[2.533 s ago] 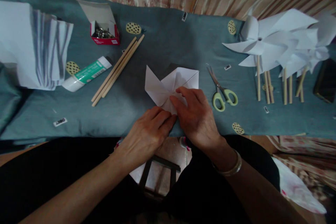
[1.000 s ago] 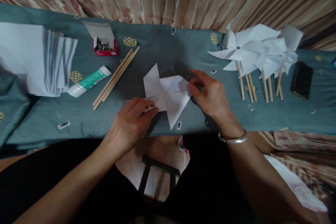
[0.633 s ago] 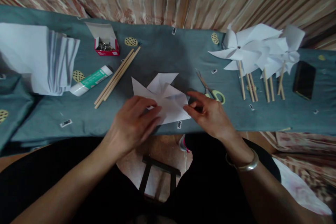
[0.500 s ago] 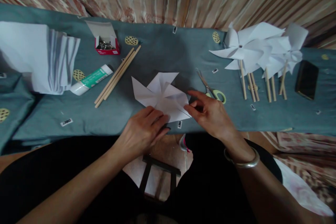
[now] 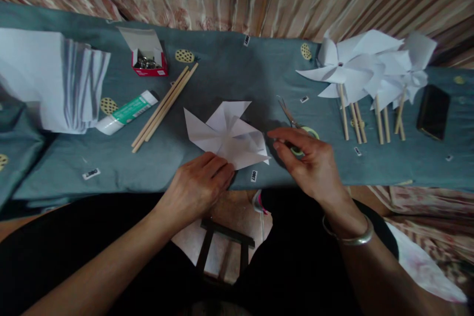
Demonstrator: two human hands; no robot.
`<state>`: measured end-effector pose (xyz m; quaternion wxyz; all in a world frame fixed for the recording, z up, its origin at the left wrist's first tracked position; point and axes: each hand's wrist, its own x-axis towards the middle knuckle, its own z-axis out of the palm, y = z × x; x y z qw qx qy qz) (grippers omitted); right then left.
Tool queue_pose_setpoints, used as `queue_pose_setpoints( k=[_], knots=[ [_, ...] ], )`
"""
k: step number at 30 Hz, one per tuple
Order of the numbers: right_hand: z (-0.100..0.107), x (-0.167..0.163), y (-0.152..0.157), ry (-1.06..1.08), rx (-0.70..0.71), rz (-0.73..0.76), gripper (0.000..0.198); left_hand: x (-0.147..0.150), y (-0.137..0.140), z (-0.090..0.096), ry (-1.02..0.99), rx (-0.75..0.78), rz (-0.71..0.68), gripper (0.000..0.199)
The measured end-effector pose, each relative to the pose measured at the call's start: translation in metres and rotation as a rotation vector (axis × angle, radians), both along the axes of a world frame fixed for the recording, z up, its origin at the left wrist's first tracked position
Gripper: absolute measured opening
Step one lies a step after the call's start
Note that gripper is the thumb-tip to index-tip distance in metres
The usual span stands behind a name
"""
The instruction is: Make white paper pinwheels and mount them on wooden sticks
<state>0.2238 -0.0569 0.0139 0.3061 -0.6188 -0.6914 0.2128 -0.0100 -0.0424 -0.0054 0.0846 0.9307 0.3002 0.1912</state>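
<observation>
Left hand point(image 5: 203, 177) touches folded paper point(image 5: 227, 136), near side — pinch hidden; right hand point(image 5: 313, 163) hovers, fingertips parted. Folding seems underway; next needs steadiness.

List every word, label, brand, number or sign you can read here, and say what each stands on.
"OBEY", perhaps: small black-and-white patches on the teal cloth; too blurred to be sure.
Green-and-white tube: printed lines on its side, too small and blurred to read.
Red box: print on its front, too small to read.
</observation>
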Motion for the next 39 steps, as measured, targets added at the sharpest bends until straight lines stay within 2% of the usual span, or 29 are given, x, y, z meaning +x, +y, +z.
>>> queue_pose_setpoints(
  k=[5,12,18,25,32,35,39],
  knots=[
    [-0.005,-0.002,-0.002,0.155,-0.079,0.154,0.026,0.0,0.0,0.001,0.007,-0.009,-0.004,0.016],
    [-0.01,-0.019,0.004,0.257,-0.081,0.14,0.016,-0.001,-0.003,-0.004,-0.036,-0.017,0.002,0.013],
    [-0.009,-0.037,0.007,0.128,-0.076,0.105,0.018,-0.003,-0.009,-0.005,-0.079,-0.055,-0.01,0.041],
    [-0.01,-0.045,0.007,-0.019,0.004,0.092,0.019,-0.006,-0.009,-0.01,-0.086,-0.089,-0.036,0.026],
    [-0.015,-0.048,0.008,-0.131,0.094,0.092,0.014,-0.002,-0.01,-0.011,-0.164,-0.173,-0.016,0.035],
    [-0.015,-0.049,0.009,-0.165,0.113,0.087,0.013,-0.001,-0.011,-0.01,-0.186,-0.21,-0.007,0.032],
    [-0.014,-0.05,0.01,-0.217,0.135,0.099,0.011,0.0,-0.011,-0.01,-0.258,-0.334,0.043,0.028]
  ],
)
